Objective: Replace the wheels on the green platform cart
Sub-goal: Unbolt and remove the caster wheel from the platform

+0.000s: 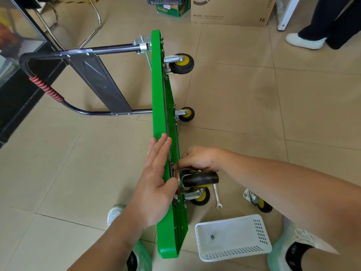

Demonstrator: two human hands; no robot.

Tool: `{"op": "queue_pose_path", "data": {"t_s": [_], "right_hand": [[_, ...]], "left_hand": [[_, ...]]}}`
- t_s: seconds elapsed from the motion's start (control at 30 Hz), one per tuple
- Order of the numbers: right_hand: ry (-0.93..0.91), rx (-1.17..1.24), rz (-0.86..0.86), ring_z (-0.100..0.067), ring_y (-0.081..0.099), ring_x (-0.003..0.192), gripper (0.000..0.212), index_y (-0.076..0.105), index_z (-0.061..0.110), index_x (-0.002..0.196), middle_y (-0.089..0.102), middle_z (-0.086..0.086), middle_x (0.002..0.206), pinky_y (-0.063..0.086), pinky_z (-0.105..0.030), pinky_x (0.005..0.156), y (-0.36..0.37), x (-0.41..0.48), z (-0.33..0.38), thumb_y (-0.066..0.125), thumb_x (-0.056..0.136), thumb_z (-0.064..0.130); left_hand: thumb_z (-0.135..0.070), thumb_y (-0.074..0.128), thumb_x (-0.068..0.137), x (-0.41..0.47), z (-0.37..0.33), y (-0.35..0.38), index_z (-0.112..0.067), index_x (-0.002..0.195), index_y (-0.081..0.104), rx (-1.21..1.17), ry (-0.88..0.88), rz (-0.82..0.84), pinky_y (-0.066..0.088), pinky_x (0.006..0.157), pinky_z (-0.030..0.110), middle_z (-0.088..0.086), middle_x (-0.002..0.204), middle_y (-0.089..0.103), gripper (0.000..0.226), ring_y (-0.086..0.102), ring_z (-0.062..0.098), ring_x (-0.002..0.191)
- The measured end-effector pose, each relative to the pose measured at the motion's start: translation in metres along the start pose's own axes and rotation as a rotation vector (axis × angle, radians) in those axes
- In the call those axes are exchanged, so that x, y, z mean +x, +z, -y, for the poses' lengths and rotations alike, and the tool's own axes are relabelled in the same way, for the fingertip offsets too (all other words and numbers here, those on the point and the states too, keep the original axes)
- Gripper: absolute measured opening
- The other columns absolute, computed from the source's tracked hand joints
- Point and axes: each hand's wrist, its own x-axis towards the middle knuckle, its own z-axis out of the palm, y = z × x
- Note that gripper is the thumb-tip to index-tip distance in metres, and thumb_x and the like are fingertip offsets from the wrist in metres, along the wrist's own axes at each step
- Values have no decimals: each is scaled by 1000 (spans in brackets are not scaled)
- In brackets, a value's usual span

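Off to the left, flat on the floor (244,106), the black handle (48,89), folded out from the green platform cart (162,94), itself tipped up on one long edge with the underside facing right. Pressed flat against the deck's top face near the near end, the left hand (156,182), fingers (159,151) straight and held together, thumb hooked over the upper edge. Just across the deck, the right hand (197,159), fingers curled round the fork of a black caster (201,178), holding it against the underside at the near upper corner. By the look of it, the fitting step: seating the replacement on its mounting holes. Directly below, a near yellow wheel (201,196) bolted on; at the far end, an upper far wheel (181,63) and a lower far wheel (187,114), both yellow-hubbed. Farther right on the floor, a wrench (217,196), then a loose caster (257,202), and towards the feet a white basket (232,255) with a single nut (212,236) inside. Called for next, probably: bracing the deck, lining up the plate, starting a nut by hand, then taking up the wrench. Bolts hidden behind the hands.
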Motion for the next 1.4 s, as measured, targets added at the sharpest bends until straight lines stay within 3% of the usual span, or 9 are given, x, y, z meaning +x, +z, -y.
{"op": "queue_pose_path", "data": {"t_s": [0.17,0.27,0.5,0.67,0.73,0.87,1.0,1.2,1.4], "right_hand": [[5,-46,-9,-15,64,60,26,77,16,68,71,-3,68,52,-25,64,-1,-5,3,75,84,36],[-4,-146,-74,-10,68,74,26,80,18,82,76,6,77,48,-30,73,-10,-17,5,75,86,43],[-284,34,-433,9,69,86,16,76,44,85,75,27,89,47,-18,84,0,-72,-10,76,89,29],[-442,-13,-599,3,70,87,15,78,34,103,77,16,95,56,-18,85,43,-118,-9,76,89,27],[-395,-13,-631,-8,68,72,8,80,28,94,76,5,82,58,-25,73,62,-132,-8,76,88,32],[-198,162,-556,-10,64,56,25,77,14,81,76,0,74,55,-27,61,96,-140,-11,75,86,39],[-141,298,-539,-10,62,52,35,68,19,66,69,4,60,43,-19,45,118,-131,-14,71,89,45],[-138,445,-624,-10,55,46,41,65,21,56,64,4,56,41,-21,45,137,-116,-12,71,92,40],[-119,647,-574,-8,49,46,46,68,23,47,60,6,55,38,-20,45,143,-107,-12,72,93,28]], "left_hand": [[-11,46,78,0,-1,0,-45,154,18,10,7,10,-2,112,-1,-35,163,6,88,-10,-14,150],[-12,46,78,1,-1,1,-49,151,17,22,18,15,-3,112,-1,-37,161,6,87,-11,-15,150],[-21,44,83,2,2,-1,-33,158,25,-2,7,0,-2,112,-2,-36,158,10,78,-7,-20,147],[-22,41,82,2,0,-2,-25,159,29,-6,-3,-11,0,109,-5,-26,160,14,79,-5,-33,136],[-21,41,80,2,-2,-2,-25,160,29,-15,-8,-15,0,108,-6,-24,161,15,80,-4,-36,133],[-22,41,80,0,-4,-2,-25,160,30,-31,-14,-32,0,106,-7,-24,160,16,81,-3,-36,131],[-20,41,84,-3,-2,-2,-25,160,29,-20,-10,-45,0,104,-8,-25,159,15,77,0,-17,144],[4,43,98,-2,3,0,-25,161,26,-3,-10,-50,-2,102,-9,-25,158,13,71,-3,-13,146],[4,43,98,-2,3,0,-25,161,26,-5,-8,-48,-3,101,-10,-25,158,13,71,-3,-12,145]]}}
